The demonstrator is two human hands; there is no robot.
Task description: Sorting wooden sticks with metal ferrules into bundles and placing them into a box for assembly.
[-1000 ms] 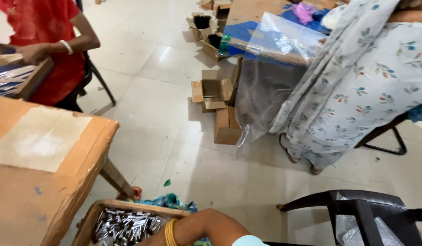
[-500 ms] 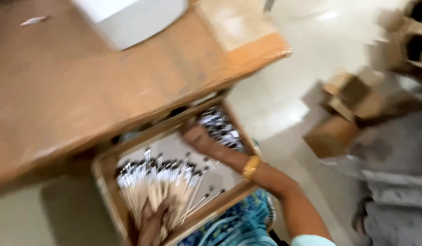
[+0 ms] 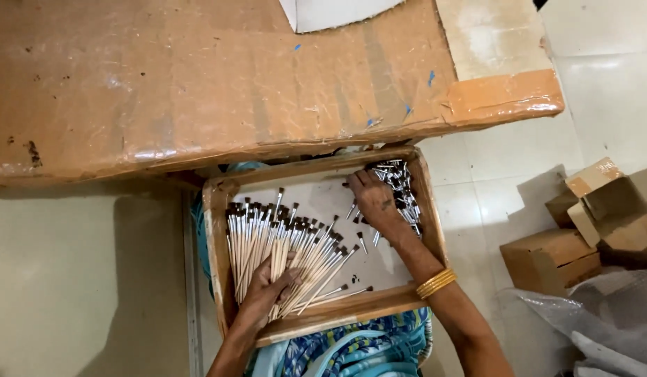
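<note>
A shallow wooden tray (image 3: pixel 322 324) rests on my lap and holds several thin paintbrushes with pale wooden handles (image 3: pixel 288 248), laid side by side with dark tips pointing away. My left hand (image 3: pixel 268 297) lies on the near ends of these handles, fingers curled over a bunch of them. My right hand (image 3: pixel 372 202), with gold bangles on its wrist, reaches into the tray's far right corner and touches a heap of small metal ferrules (image 3: pixel 400 185). A few loose brushes lie between the two hands.
A table covered in taped brown cardboard (image 3: pixel 219 84) overhangs the tray's far edge. A white sheet (image 3: pixel 337 10) lies on it. Small cardboard boxes (image 3: pixel 582 223) sit on the tiled floor at right, beside a clear plastic bag (image 3: pixel 603 328).
The view swung down from the room, with other people and a chair, onto the tray. My right hand reached into the far right corner; my left hand settled on the brush handles.
</note>
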